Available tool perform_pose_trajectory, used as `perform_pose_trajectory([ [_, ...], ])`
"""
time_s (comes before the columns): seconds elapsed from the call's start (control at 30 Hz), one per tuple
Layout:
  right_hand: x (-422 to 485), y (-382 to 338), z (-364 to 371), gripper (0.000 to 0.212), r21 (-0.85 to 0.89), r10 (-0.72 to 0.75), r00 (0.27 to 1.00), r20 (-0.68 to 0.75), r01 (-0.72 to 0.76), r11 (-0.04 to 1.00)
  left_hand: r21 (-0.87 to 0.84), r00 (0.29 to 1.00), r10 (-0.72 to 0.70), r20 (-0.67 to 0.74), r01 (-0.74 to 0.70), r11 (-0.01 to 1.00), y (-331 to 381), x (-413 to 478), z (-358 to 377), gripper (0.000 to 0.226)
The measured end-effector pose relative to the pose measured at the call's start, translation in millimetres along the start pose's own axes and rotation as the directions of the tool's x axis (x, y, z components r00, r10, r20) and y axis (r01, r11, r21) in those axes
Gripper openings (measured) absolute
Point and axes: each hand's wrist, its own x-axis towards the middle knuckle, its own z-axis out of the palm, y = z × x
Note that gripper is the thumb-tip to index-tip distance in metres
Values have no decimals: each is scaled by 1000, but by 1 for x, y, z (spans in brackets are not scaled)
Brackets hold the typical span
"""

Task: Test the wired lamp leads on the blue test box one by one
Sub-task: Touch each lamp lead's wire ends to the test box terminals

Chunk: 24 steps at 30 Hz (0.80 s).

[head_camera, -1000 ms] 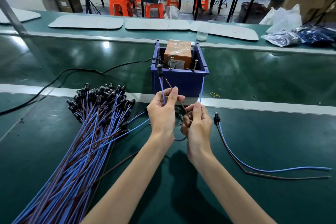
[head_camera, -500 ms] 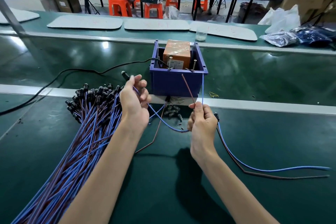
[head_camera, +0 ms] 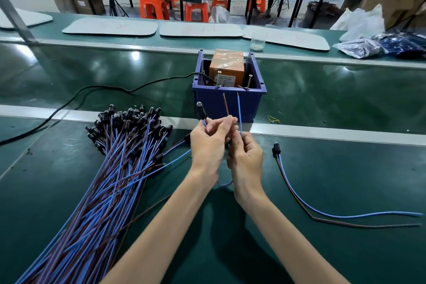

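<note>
the left hand (head_camera: 208, 143) grips the lamp lead (head_camera: 200, 112) just under its black lamp end and pinches its brown wire (head_camera: 225, 105). the right hand (head_camera: 245, 157) pinches the blue wire (head_camera: 239, 108). curled fingers hide where the wires cross. both tips stand before the blue test box (head_camera: 252, 106), below its rim pins (head_camera: 248, 80). the lead bundle (head_camera: 110, 168) runs off the bottom-left edge. bare green mat (head_camera: 322, 249) lies between the hands and the loose lead (head_camera: 288, 182) at right.

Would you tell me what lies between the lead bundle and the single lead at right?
Head view: the left hand and right hand, holding one lamp lead.
</note>
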Motion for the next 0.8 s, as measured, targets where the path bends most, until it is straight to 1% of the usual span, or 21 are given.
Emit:
perform_pose_trajectory([
  [0.07, 0, 0, 0, 31, 2, -7, 1000, -8, 7, 1000, -16, 1000, 18, -18, -18, 1000, 0, 1, 0, 4],
  [0.1, 0, -1, 0, 29, 7, -10, 1000, -19, 10, 1000, -15, 999, 30, -36, -31, 999, 1, 2, 0, 7],
  [0.2, 8, -4, -4, 28, 16, 3, 997, -78, -2, 1000, -19, 992, 79, -94, -82, 996, 5, 10, -1, 33],
  [0.27, 16, -6, -9, 28, -4, 18, 991, -135, -19, 1000, -23, 989, 92, -119, -95, 995, 8, 17, -3, 36],
  [0.4, 31, -9, -17, 28, -13, 49, 973, -226, -53, 998, -85, 989, 21, -144, -34, 996, 12, 31, -8, 39],
  [0.5, 40, -12, -20, 34, 3, 32, 972, -235, -32, 999, -121, 992, -55, -114, 41, 992, 13, 38, -8, 33],
  [0.63, 47, -17, -21, 28, 8, -16, 976, -217, 18, 1000, -94, 989, -107, -104, 98, 991, 14, 41, -8, 13],
  [0.7, 50, -19, -21, 27, 17, -28, 974, -225, 32, 999, -65, 987, -113, -115, 106, 992, 13, 41, -10, 12],
  [0.8, 53, -22, -23, 28, 5, -35, 971, -238, 37, 999, -20, 982, -87, -167, 85, 996, 12, 42, -10, 17],
])
